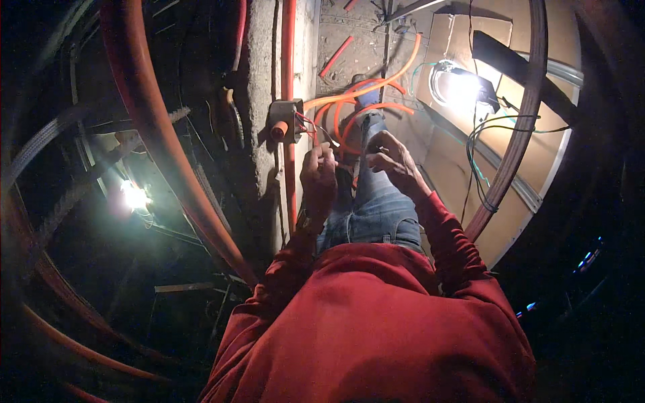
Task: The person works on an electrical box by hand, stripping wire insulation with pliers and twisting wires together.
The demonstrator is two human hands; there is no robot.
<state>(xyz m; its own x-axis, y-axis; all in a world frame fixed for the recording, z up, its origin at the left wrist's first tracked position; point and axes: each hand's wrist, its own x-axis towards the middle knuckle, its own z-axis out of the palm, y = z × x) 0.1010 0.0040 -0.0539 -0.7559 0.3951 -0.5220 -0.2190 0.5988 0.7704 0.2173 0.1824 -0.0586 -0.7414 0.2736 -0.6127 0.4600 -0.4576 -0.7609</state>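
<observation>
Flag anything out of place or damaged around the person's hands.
Loose tubing looks untidy: a short red-orange piece lies on the dirty floor, apart from the haphazardly looped orange tubing. Thin wires stick out of the wall box, outside any tube. No damage is clear.

Bright lamp (465, 87): beyond and right of the right hand (395, 161), its centre burnt to white glare
Small lamp (134, 197): left of the left hand (318, 176), hazy halo
Fingers: soft in detail, left hand more shadowed
Far sides: dim, grainy, near black
Orange pipe (158, 134): left of both hands, bowed by fisheye distortion
</observation>
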